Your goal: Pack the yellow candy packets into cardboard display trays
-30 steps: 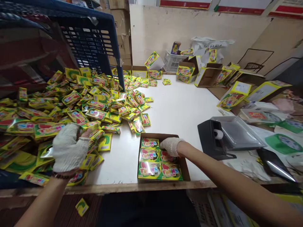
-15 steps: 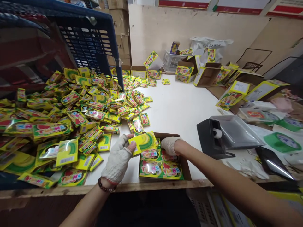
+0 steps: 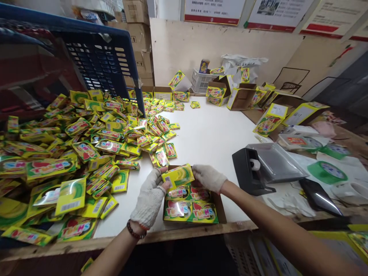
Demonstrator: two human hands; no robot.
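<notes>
Both my hands wear white knit gloves. My left hand (image 3: 149, 199) pinches the left end of a yellow candy packet (image 3: 178, 175), and my right hand (image 3: 208, 177) grips its right end. The packet hangs back side up just above a shallow brown cardboard box (image 3: 221, 209) at the table's front edge. The box holds several yellow "Twins" packets lying face up in rows. A big heap of the same packets (image 3: 71, 153) covers the table to the left of my left hand.
A tilted blue plastic crate (image 3: 97, 57) stands behind the heap. A black tape dispenser (image 3: 248, 174) and a clear tray (image 3: 276, 161) sit right of the box. Green tape rolls (image 3: 326, 172) lie at the right. Yellow cartons (image 3: 218, 90) stand at the back by the wall.
My left hand took a packet from the heap and carried it right, over the box. My right hand rose off the packed packets and took hold of its other end.
</notes>
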